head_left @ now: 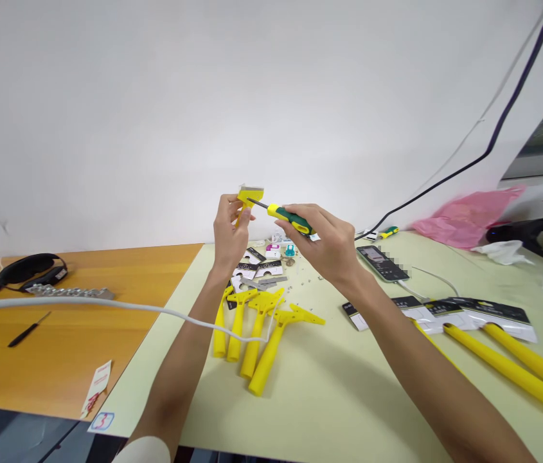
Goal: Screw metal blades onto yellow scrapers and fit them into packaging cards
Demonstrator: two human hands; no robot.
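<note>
My left hand [232, 231] is closed around a yellow scraper [250, 195], held up in front of the wall with a metal blade along its top edge. A green and yellow screwdriver [293, 219] is gripped in my right hand [329, 241], its shaft pointing left. The screwdriver's tip meets the scraper head, though too small to tell exactly how it sits there. Below my hands, several yellow scraper handles [266, 357] lie side by side on the pale table. Behind them are loose metal blades [271, 281], small screws and black-and-white packets [271, 268].
To the right lie a phone [383, 263] with a white cable, packaged cards [488, 312] and yellow tubes [512, 370]. A pink bag [468, 215] rests against the wall. A grey cable [155, 308] crosses in front. On the wooden table at left lies a dark-handled screwdriver [23, 334].
</note>
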